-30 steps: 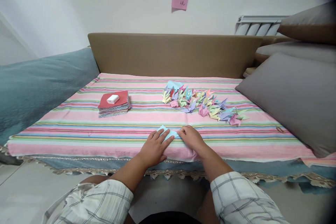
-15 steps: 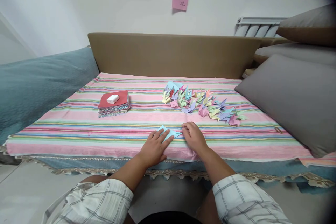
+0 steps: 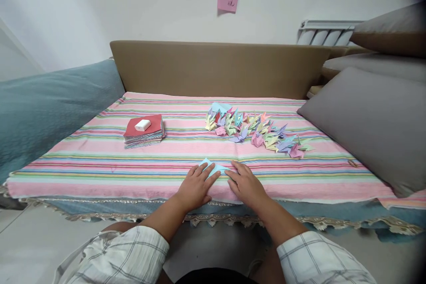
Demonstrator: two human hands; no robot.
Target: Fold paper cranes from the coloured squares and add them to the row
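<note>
A folded piece of light blue origami paper [image 3: 216,168] lies flat on the striped cloth [image 3: 100,177] in front of me. My left hand [image 3: 196,185] rests over its left part with fingers spread, pressing it down and hiding some of it. At the paper's pointed right end is my right hand [image 3: 246,183], its fingers apart and a fingertip at the tip. Beyond the hands sits a group of small folded paper cranes [image 3: 258,140] in several colours.
A stack of square paper [image 3: 144,140] stands at the left with a small white box [image 3: 143,125] on top. A grey cushion [image 3: 369,128] leans on the right. A small brown object [image 3: 353,163] lies near it. The brown backrest [image 3: 216,69] runs along the back.
My right hand has opened from a curled, pinched shape beside the paper's tip and now lies with fingers stretched out there. My left hand stays in place on the paper.
</note>
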